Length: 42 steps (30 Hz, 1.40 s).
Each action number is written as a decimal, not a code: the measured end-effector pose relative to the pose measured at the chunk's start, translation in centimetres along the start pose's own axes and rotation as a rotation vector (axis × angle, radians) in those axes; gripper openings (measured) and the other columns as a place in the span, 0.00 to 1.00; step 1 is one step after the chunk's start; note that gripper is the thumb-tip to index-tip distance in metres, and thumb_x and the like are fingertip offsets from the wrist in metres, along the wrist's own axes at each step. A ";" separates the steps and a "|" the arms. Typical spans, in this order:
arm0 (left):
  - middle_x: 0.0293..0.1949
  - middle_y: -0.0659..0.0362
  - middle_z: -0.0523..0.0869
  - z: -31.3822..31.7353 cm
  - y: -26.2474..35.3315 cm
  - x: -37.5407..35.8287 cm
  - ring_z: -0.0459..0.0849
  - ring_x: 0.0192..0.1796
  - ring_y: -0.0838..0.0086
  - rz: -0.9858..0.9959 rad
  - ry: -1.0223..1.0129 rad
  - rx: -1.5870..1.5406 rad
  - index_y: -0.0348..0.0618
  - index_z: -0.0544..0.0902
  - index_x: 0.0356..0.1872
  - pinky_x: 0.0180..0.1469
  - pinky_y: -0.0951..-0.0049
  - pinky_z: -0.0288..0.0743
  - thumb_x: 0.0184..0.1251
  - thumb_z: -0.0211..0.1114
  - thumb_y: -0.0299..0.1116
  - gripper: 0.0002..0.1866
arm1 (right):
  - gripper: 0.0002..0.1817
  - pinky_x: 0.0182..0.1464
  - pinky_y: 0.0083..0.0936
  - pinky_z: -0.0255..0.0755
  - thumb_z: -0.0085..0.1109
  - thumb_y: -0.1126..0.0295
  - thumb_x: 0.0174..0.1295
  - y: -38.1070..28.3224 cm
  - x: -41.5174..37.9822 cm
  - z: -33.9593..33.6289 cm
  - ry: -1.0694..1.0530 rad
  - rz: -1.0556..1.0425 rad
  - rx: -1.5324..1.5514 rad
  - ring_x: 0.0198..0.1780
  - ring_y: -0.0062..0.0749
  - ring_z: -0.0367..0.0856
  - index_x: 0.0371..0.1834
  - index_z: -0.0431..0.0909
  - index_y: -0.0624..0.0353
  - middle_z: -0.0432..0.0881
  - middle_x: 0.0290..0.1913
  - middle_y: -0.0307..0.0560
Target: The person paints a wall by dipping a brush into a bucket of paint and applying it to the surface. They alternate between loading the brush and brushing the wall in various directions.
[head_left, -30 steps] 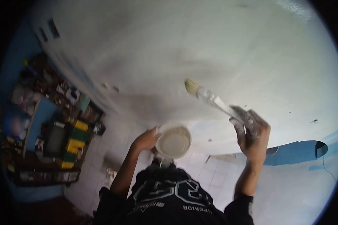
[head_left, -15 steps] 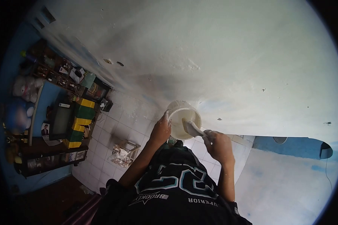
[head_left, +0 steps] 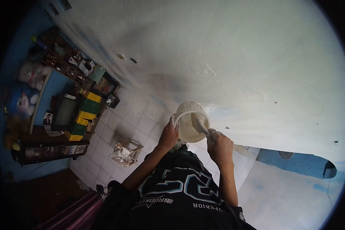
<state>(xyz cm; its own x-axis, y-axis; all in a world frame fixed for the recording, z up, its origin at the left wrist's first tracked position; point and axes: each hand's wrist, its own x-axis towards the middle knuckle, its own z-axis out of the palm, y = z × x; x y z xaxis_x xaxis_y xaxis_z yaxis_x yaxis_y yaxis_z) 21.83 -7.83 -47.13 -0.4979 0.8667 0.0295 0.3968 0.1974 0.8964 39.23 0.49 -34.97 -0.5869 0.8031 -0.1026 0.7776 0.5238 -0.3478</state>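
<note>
In the middle of the frame we see the bucket [head_left: 184, 123], pale and round, tilted with its mouth toward us. Our left hand [head_left: 168, 135] has its fingers together, clamped on the left side of the rim; how far they go behind, we cannot tell. Our right hand [head_left: 221, 148] is closed around the handle of the brush [head_left: 200, 125], whose head is inside the bucket. Both hands carry whitish stains.

We judge the bucket light and slightly flexible, but its weight depends on the contents, and a wet rim may be slippery; the rim is the good place for holding. The brush should be light, with a stiff handle and softer bristles, so we take it by the handle. The pale wall [head_left: 241, 65] fills the upper right, and a small stool [head_left: 133, 151] stands at lower left.
</note>
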 end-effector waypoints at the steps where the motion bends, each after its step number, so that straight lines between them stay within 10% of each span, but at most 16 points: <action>1: 0.50 0.35 0.75 -0.1 0.1 0.1 0.74 0.55 0.43 -0.055 -0.020 0.002 0.32 0.63 0.59 0.55 0.56 0.69 0.66 0.49 0.26 0.21 | 0.12 0.34 0.39 0.74 0.54 0.65 0.59 -0.1 0.0 -0.2 -0.001 0.010 0.001 0.31 0.48 0.80 0.42 0.79 0.59 0.81 0.31 0.52; 12: 0.52 0.35 0.74 0.8 0.4 0.0 0.72 0.56 0.43 0.027 -0.042 0.041 0.32 0.62 0.59 0.56 0.56 0.68 0.66 0.49 0.27 0.21 | 0.08 0.28 0.40 0.74 0.53 0.66 0.58 -1.1 2.7 1.1 -0.049 -0.043 -0.139 0.26 0.50 0.81 0.29 0.76 0.59 0.80 0.23 0.55; 42: 0.52 0.33 0.73 0.1 1.5 -0.1 0.72 0.55 0.41 0.067 -0.012 0.110 0.28 0.61 0.59 0.55 0.56 0.70 0.68 0.49 0.30 0.22 | 0.08 0.28 0.37 0.75 0.52 0.68 0.59 -0.8 3.0 7.4 -0.024 -0.106 -0.158 0.27 0.45 0.81 0.38 0.79 0.56 0.78 0.28 0.51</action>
<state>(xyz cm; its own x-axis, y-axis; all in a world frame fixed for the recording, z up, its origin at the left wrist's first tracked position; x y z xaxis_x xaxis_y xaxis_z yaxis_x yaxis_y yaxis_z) 22.61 -7.60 -45.83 -0.4587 0.8849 0.0814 0.5113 0.1879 0.8386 35.20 0.40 -41.88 -0.6709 0.7352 -0.0963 0.7360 0.6445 -0.2074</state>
